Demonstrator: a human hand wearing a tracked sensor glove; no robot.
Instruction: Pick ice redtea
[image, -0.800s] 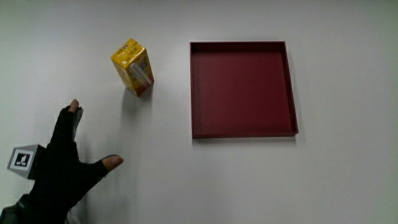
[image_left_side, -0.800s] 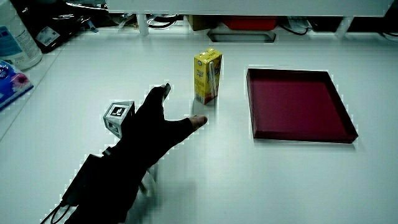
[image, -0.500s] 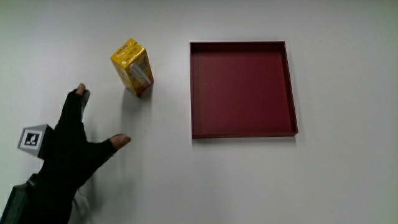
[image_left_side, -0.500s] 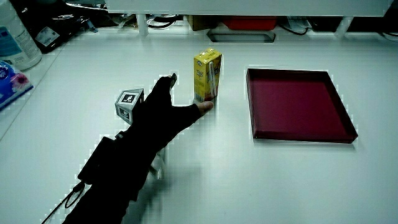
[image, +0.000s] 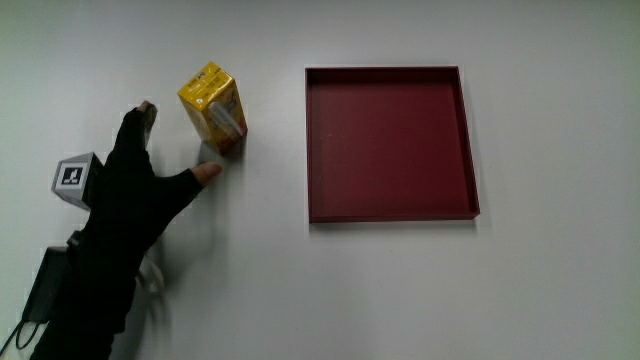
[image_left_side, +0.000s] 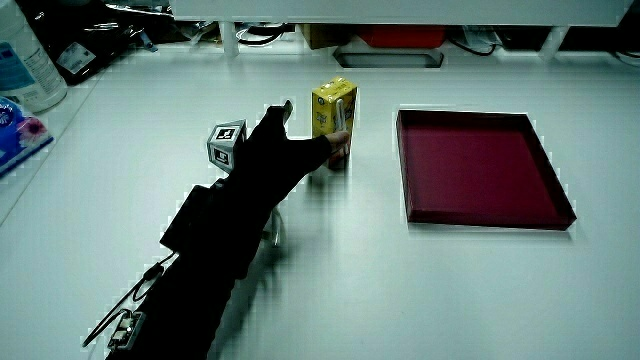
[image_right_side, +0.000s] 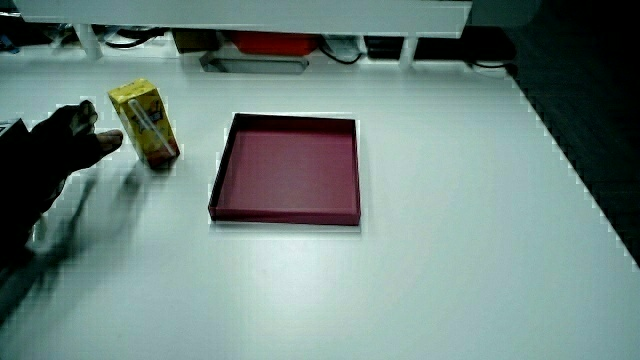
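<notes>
Yellow ice redtea carton (image: 213, 108), upright on the white table (image: 400, 290), with a straw packet down one face, seen in both side views (image_left_side: 334, 123) (image_right_side: 145, 124). Standing beside the dark red tray (image: 390, 142), a strip of bare table between them, level with the tray's half farther from the person. Tray shallow, square, nothing in it.

Just beside the carton, on the side away from the tray: the hand (image: 135, 195) in its black glove, fingers spread, thumb stretched toward the carton's base and forefinger reaching alongside it. Thumb tip at or very near the carton's lower edge; contact not certain. Nothing grasped, palm turned down over the table. Small patterned cube (image: 74, 176) on the back of the hand, also plain in a side view (image_left_side: 226, 142). Forearm trailing back toward the person, nearer than the carton.
</notes>
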